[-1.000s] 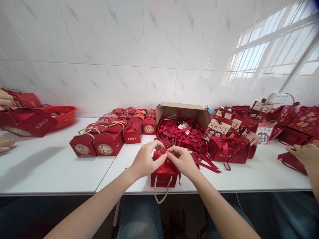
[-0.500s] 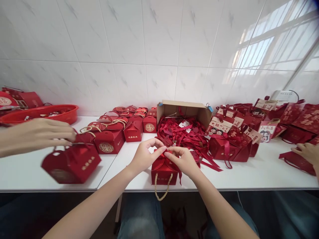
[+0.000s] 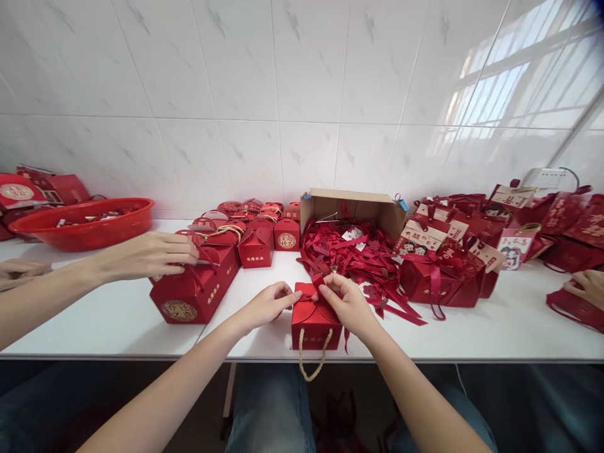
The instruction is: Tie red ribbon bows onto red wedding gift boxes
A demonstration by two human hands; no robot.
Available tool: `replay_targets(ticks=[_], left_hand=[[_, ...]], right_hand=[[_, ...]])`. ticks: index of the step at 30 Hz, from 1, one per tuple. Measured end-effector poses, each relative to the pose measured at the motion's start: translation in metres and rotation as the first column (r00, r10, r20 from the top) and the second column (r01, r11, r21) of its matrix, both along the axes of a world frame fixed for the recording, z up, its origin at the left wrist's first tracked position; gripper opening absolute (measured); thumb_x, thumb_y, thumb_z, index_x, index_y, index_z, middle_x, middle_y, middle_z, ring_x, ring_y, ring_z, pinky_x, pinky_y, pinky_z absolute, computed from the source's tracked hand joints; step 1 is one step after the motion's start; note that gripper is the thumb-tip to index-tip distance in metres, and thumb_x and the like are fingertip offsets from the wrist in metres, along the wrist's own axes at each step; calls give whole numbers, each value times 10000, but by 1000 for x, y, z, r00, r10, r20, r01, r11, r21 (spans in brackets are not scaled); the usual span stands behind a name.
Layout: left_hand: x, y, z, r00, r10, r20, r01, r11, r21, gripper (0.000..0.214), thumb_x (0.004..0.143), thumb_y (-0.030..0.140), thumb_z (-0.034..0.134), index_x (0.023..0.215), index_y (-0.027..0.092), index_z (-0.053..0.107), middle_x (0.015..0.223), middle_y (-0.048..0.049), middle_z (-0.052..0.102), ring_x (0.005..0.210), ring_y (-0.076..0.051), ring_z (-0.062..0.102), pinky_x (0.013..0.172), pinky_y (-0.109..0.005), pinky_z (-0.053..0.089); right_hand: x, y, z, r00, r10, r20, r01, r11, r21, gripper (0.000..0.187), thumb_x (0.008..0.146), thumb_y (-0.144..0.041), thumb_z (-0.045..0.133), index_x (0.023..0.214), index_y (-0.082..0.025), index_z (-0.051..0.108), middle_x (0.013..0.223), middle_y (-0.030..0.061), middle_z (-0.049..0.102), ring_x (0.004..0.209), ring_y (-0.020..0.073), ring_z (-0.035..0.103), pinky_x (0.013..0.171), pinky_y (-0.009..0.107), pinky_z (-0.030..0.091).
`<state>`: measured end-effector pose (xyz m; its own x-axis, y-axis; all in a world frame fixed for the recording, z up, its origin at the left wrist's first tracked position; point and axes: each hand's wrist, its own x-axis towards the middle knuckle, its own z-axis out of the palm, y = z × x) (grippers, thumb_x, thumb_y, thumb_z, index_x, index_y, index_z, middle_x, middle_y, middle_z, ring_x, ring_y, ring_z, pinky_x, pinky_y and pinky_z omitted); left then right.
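Observation:
A small red gift box [image 3: 315, 327] with a rope handle stands at the near edge of the white table [image 3: 495, 327]. My left hand [image 3: 267, 304] rests against its upper left side, fingers pinched at the closed top flaps. My right hand [image 3: 346, 302] pinches a red ribbon [image 3: 315, 284] on top of the box. Both hands are closed on the box top and ribbon.
An open cardboard box [image 3: 352, 207] spills red ribbons behind my hands. Finished red boxes [image 3: 257, 242] stand at the back left, and more [image 3: 448, 267] on the right. A co-worker's hand [image 3: 151, 255] sets a red box [image 3: 191, 292] down at left. A red basin [image 3: 82, 221] stands far left. Another person's hand [image 3: 587, 286] is at right.
The co-worker's hand carried a red box rightward and placed it beside the row of boxes. My hands lowered slightly on the box top, still working the ribbon.

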<state>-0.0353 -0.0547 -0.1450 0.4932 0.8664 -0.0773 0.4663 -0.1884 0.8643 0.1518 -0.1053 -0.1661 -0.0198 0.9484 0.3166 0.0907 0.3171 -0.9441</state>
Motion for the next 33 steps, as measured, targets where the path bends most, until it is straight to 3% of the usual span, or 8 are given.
replay_targets(ticks=[3, 8, 14, 17, 20, 22, 29, 33], left_hand=[[0, -1, 5, 998, -39, 40, 43, 995, -95, 437, 733, 567, 597, 588, 179, 459, 578, 49, 415, 522, -98, 371, 498, -224, 293], [1, -7, 29, 977, -67, 205, 67, 998, 9, 379, 757, 468, 620, 553, 174, 497, 569, 32, 459, 587, -118, 443, 603, -249, 371], [19, -16, 64, 949, -113, 294, 79, 989, 125, 319, 751, 404, 638, 540, 171, 580, 556, 4, 528, 564, -126, 486, 590, -272, 430], [33, -9, 70, 928, -121, 352, 80, 988, 129, 229, 761, 382, 639, 701, 163, 669, 576, 8, 553, 585, -128, 529, 610, -272, 458], [42, 2, 67, 894, -185, 408, 137, 980, 143, 324, 785, 369, 623, 1050, 186, 663, 784, -17, 659, 771, -153, 627, 778, -302, 485], [41, 7, 61, 897, -199, 396, 143, 976, 167, 380, 807, 385, 601, 1140, 203, 623, 959, -46, 680, 909, -172, 639, 852, -318, 477], [12, 5, 27, 988, -131, 86, 98, 943, 319, 261, 717, 386, 707, 882, 184, 703, 920, -64, 724, 894, -216, 655, 857, -352, 492], [8, -2, 9, 984, -89, 152, 30, 936, 352, 188, 704, 342, 723, 799, 181, 740, 878, -71, 740, 859, -221, 677, 819, -333, 520]], right_hand=[[-5, 1, 0, 994, -100, 33, 101, 994, -30, 168, 827, -366, 538, 772, -209, 525, 665, 25, 665, 690, 193, 646, 713, 324, 483], [-16, -1, 0, 929, -311, 202, 308, 950, 49, 148, 809, -329, 549, 733, -205, 579, 689, 40, 683, 666, 197, 631, 673, 316, 458], [-16, -7, 2, 880, -306, 363, 242, 947, 212, 153, 806, -234, 541, 830, -213, 691, 818, 46, 726, 739, 206, 636, 712, 324, 443], [-13, -9, 2, 878, -295, 378, 225, 949, 219, 157, 814, -278, 567, 833, -205, 704, 773, 51, 720, 684, 200, 616, 674, 319, 433], [-12, -9, 3, 900, -265, 346, 207, 959, 196, 256, 858, -370, 535, 746, -198, 689, 690, 52, 697, 618, 190, 596, 615, 305, 417], [-12, -9, 3, 919, -240, 313, 194, 966, 171, 309, 880, -378, 498, 704, -195, 673, 666, 53, 686, 628, 195, 602, 603, 297, 416], [-9, -8, 0, 942, -184, 280, 139, 975, 172, 272, 879, -340, 511, 759, -191, 704, 730, 59, 699, 705, 206, 605, 673, 313, 427], [-8, -9, 1, 956, -157, 246, 111, 975, 193, 251, 871, -330, 529, 761, -196, 710, 764, 65, 683, 736, 199, 594, 687, 311, 432]])
